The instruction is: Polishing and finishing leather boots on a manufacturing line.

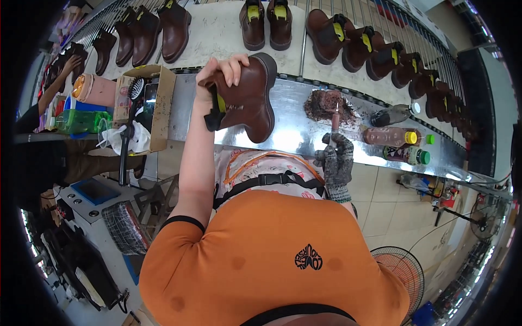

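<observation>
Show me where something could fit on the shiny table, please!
Bare metal shows on the table between the held boot and the brown smear. A narrower bare strip lies between the cardboard box and the left forearm. It's crowded around the bottles and inside the box.

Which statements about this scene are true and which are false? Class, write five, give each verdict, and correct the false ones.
1. The bare left hand holds a brown leather ankle boot. True.
2. The right hand holds a slim reddish-brown tool. True.
3. The right hand wears a red rubber glove. False: its glove is grey and knitted.
4. A black oval-headed brush lies left of the boot. True.
5. A yellow-capped plastic bottle is left of the boot. False: it is right.
</observation>
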Demonstrator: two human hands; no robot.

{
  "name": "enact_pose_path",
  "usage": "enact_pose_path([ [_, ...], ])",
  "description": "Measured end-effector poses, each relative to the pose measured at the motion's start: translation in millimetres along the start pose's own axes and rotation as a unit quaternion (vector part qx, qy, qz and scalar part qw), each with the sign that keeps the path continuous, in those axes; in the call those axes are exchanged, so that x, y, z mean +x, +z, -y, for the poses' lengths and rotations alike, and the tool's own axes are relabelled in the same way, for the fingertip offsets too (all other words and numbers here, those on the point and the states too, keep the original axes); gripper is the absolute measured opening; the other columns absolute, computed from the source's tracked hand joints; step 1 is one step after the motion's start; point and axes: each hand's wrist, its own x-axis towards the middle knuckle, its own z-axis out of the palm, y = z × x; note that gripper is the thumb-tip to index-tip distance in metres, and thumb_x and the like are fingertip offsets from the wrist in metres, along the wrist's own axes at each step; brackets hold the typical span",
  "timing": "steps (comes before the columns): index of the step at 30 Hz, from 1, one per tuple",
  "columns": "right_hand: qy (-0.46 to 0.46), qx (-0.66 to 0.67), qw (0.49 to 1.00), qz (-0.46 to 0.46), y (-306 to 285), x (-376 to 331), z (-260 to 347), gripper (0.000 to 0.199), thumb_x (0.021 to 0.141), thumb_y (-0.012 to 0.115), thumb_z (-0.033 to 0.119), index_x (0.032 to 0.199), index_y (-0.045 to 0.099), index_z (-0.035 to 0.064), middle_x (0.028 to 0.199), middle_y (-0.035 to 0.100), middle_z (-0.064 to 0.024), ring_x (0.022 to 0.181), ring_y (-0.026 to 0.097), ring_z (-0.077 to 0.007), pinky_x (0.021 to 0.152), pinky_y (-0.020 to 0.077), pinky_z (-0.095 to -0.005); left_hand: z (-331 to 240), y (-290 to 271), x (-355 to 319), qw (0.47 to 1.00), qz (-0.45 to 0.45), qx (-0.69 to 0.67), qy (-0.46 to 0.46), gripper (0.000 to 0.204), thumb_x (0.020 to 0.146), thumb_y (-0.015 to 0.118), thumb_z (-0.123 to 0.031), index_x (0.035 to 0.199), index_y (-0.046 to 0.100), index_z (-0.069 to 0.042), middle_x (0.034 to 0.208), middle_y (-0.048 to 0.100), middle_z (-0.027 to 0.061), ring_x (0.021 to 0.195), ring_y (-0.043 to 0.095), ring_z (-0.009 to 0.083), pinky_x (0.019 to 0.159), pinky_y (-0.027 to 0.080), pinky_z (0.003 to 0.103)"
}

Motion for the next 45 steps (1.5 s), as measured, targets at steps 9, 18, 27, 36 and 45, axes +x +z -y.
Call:
enact_pose_path([
  [9, 0.100, 0.023, 0.986, 0.135, -7, 25, 46, 0.021, 0.084, 0.060, 0.007, 0.104, 0.062, -0.0003, 0.081, 0.065, -0.0070, 0.065, 0.059, -0.0124, 0.061, 0.0484, -0.0257, -7, 20, 0, 0.994, 0.096, 0.052, -0.003, 0.053, 0.086, 0.045, -0.043, 0.050, 0.056, -0.006, 0.056, 0.053, 0.0065, 0.087, 0.049, 0.0257, 0.101, 0.023, 0.040],
  [18, -0.298, -0.385, 0.823, 0.293, 31, 54, 118, 0.029, 0.077, 0.067, 0.027, 0.102, 0.067, 0.0123, 0.096, 0.064, -0.0103, 0.091, 0.059, -0.0290, 0.079, 0.0471, -0.0372, -3, 28, 7, 0.989, 0.137, 0.045, -0.006, 0.054, 0.087, 0.047, -0.044, 0.050, 0.057, -0.006, 0.057, 0.054, 0.0054, 0.088, 0.049, 0.0252, 0.099, 0.024, 0.041],
  [27, -0.271, -0.398, 0.819, 0.312, 39, 54, 124, 0.037, 0.070, 0.067, 0.031, 0.102, 0.067, 0.0119, 0.097, 0.064, -0.0093, 0.093, 0.059, -0.0285, 0.084, 0.0451, -0.0372, -3, 30, 8, 0.990, 0.139, 0.034, -0.008, 0.054, 0.087, 0.048, -0.045, 0.052, 0.058, -0.006, 0.057, 0.055, 0.0052, 0.089, 0.048, 0.0247, 0.095, 0.027, 0.040],
  [36, -0.282, -0.385, 0.816, 0.325, 45, 62, 118, 0.032, 0.069, 0.061, 0.026, 0.096, 0.068, 0.0116, 0.091, 0.065, -0.0100, 0.089, 0.060, -0.0291, 0.081, 0.0460, -0.0363, -1, 22, 7, 0.989, 0.145, 0.032, -0.005, 0.054, 0.087, 0.045, -0.045, 0.052, 0.058, -0.006, 0.057, 0.054, 0.0057, 0.087, 0.047, 0.0242, 0.092, 0.029, 0.038],
  [45, -0.392, -0.314, 0.813, 0.294, 74, 76, 58, 0.020, 0.079, 0.057, 0.027, 0.091, 0.069, 0.0172, 0.076, 0.060, -0.0038, 0.070, 0.057, -0.0223, 0.061, 0.0449, -0.0349, -1, -21, -7, 0.998, 0.056, -0.031, 0.011, 0.055, 0.091, 0.038, -0.046, 0.055, 0.058, -0.008, 0.060, 0.052, 0.0039, 0.093, 0.046, 0.0247, 0.103, 0.020, 0.038],
])
